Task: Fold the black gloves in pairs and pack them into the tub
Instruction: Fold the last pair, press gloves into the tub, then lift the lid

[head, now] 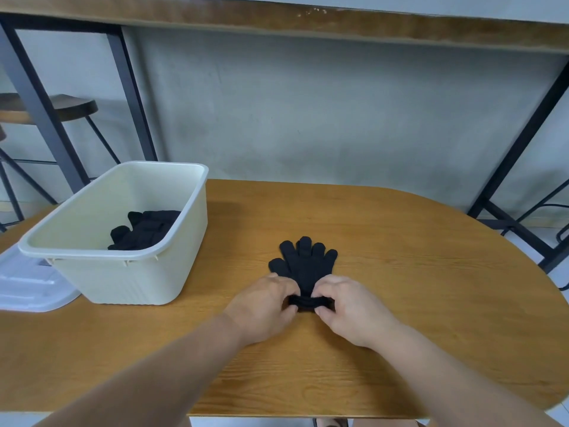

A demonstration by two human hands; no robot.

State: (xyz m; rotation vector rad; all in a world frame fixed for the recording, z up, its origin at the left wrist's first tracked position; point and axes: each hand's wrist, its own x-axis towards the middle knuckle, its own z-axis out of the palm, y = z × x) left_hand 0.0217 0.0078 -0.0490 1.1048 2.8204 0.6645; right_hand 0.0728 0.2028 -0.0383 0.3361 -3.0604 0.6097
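We look down on a wooden table [400, 272] with a rounded far edge. Near its middle lie the black gloves [304, 261], flat on the wood, fingers spread and pointing away from us; whether this is one glove or two stacked exactly we cannot tell, since the black knit shows no edge between layers. The cuff end nearest us is bunched into a short roll. Our left hand [264, 303] pinches the left end of that roll, thumb below and fingers curled over the top. Our right hand [351, 306] grips the right end the same way, fingers bent round the cloth. The two hands sit close together, with only the rolled cuff showing between them, and both forearms reach in from the bottom of the view. To the left stands the cream tub [172, 266], rectangular, upright on the table, well apart from the hands. Inside it, on the floor toward the near right corner, lies a dark heap of packed gloves [144, 231], a few fingertips visible. Just left of the tub, touching or nearly touching its base, lies a flat white lid [27, 285]. Behind the table are a grey wall [338, 118], dark metal frame legs [46, 118] and a round stool [77, 107].
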